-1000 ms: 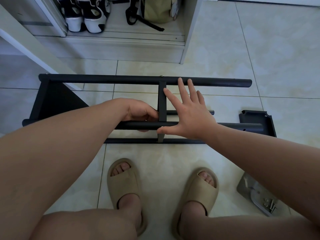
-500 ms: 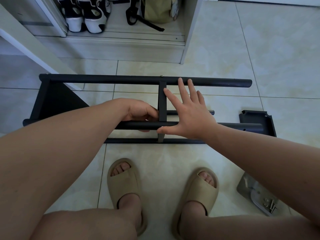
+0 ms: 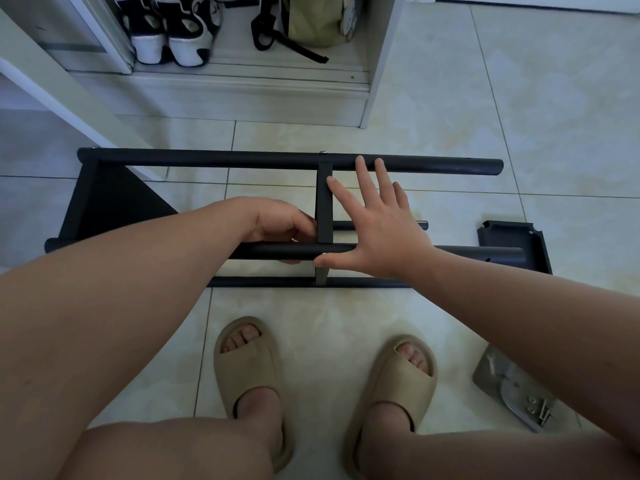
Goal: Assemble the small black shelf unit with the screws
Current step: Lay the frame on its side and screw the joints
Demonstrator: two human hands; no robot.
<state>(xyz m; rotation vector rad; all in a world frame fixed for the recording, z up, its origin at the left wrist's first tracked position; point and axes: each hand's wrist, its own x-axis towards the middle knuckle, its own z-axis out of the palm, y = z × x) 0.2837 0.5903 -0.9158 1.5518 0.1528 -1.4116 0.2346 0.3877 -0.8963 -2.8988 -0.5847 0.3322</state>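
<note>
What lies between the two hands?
In the head view, a flat black cross strut runs between the left hand, gripping the near tube, and the spread right hand.

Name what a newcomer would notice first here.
The half-built black shelf frame lies across the tiled floor mid-frame. At its centre crossbar, the left hand curls round the near tube while the right hand lies flat, fingers spread. A loose black end panel sits off the frame's right end, and screws lie at lower right.
</note>
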